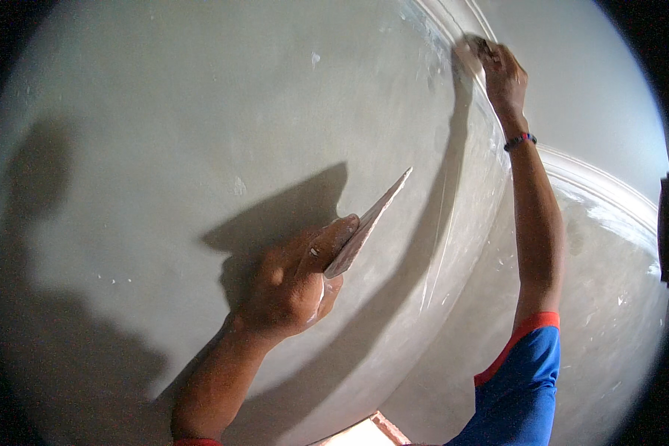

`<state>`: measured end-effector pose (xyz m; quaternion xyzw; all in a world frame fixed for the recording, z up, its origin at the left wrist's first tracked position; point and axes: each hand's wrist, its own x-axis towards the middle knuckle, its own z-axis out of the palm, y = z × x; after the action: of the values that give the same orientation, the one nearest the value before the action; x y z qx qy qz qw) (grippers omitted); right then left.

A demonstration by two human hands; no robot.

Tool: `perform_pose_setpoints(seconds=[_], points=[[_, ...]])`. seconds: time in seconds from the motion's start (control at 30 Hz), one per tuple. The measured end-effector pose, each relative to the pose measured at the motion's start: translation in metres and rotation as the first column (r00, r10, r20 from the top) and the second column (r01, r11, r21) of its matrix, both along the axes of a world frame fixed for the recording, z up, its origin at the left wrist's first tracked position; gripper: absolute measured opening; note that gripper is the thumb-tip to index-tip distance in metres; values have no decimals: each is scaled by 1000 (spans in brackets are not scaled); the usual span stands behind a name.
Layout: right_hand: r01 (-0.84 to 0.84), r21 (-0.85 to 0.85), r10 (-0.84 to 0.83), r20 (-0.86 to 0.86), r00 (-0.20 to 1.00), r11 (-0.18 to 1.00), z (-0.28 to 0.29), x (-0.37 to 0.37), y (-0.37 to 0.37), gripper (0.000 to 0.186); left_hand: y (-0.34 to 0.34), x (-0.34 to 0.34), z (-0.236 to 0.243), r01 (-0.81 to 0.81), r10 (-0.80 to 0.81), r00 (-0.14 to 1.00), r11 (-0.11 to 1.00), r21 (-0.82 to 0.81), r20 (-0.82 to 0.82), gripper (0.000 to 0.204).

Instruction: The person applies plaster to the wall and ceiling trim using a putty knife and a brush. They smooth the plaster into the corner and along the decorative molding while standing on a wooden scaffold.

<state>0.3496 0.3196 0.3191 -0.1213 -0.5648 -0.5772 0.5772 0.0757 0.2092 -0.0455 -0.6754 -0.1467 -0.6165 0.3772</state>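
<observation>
My left hand point(286, 290) is closed around a thin flat plate point(370, 227), seen nearly edge-on, with whitish material along its edge. White smears mark the fingers. High at the right, my right hand point(507, 80) is raised to the white cornice moulding point(447, 21) where wall meets ceiling. Its fingers are wrapped round a small dark object point(483, 49) pressed at the moulding; fingers and shadow hide most of it, so its kind cannot be told.
The grey plastered wall point(163, 97) fills the left and middle, with shadows of the arms and plate. A second wall point(587, 312) meets it at a corner. White ceiling point(587, 82) lies upper right. A bright opening point(364, 432) shows at the bottom, a dark object point(667, 230) far right.
</observation>
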Motion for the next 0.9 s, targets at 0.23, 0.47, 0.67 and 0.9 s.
perform_pose_setpoints(seconds=[0.23, 0.47, 0.67, 0.9], points=[[-306, -80, 301, -69, 951, 949, -21, 15, 2, 28, -3, 4, 4, -21, 21, 999, 1000, 8, 37, 40], [-254, -49, 256, 25, 966, 966, -13, -70, -49, 25, 5, -7, -7, -83, 81, 994, 996, 28, 76, 36], [-264, -176, 265, -19, 964, 948, -20, -89, -58, 18, 0, -9, -9, -117, 116, 990, 993, 12, 78, 37], [-99, -4, 99, -3, 995, 995, -16, 14, 9, 25, 8, 0, -5, -13, 11, 994, 1000, 12, 108, 31]])
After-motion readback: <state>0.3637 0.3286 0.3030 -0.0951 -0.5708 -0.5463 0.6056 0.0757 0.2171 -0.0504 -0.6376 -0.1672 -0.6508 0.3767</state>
